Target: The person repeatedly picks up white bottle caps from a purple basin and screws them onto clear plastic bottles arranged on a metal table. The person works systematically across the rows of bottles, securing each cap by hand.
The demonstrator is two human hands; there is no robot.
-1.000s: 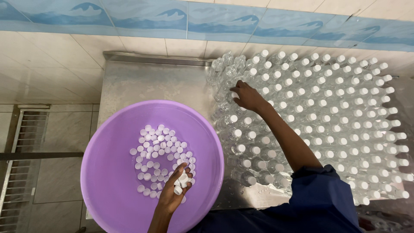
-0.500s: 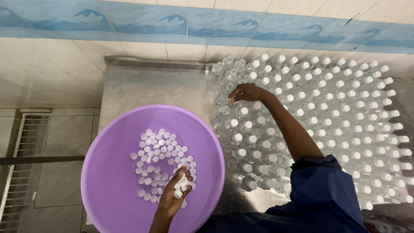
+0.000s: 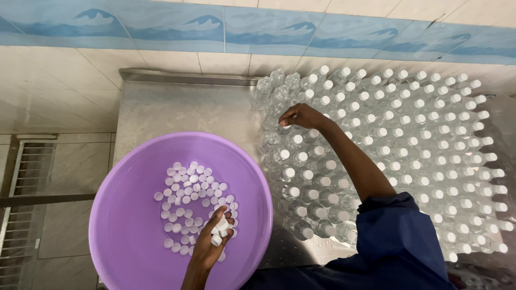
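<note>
Purple basin (image 3: 123, 215) holds white caps (image 3: 188, 193); left hand (image 3: 212, 239) grips some.

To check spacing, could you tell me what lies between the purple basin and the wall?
Head view: only bare steel tabletop between purple basin and tiled wall.

The basin (image 3: 129, 215) is plain lilac-purple, and the caps (image 3: 188, 198) in it are white. The bottles (image 3: 408, 156) are clear, most topped with white caps in even rows. The sleeve (image 3: 398, 241) is dark blue. The table (image 3: 177, 110) is dull silver-grey steel with a faint mottled sheen. The wall tiles (image 3: 59, 91) are cream, and above them runs a border (image 3: 258, 27) of pale blue with darker blue wave shapes.
</note>
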